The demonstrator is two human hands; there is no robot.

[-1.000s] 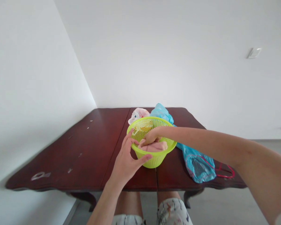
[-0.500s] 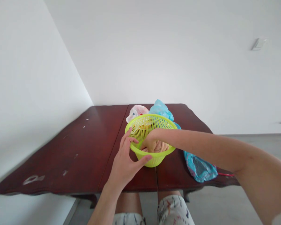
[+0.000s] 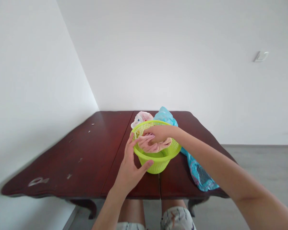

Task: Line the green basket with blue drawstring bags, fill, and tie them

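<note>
Pink cloth (image 3: 147, 146) gripped in the mouth of the green basket (image 3: 157, 165).
Right hand (image 3: 159, 133) closed on the cloth; left hand (image 3: 128, 169) spread wide at the basket's left rim. Advisable: gather loose folds, brace basket lightly.

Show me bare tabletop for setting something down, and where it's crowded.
Widest: the table between the basket and left wall, bearing small pale scraps or marks. Smaller: beyond the right forearm, inside the table's right edge. Crowded: the basket, left hand at its rim and right hand holding pink cloth; white-pink bag behind, blue plastic behind and right.
</note>
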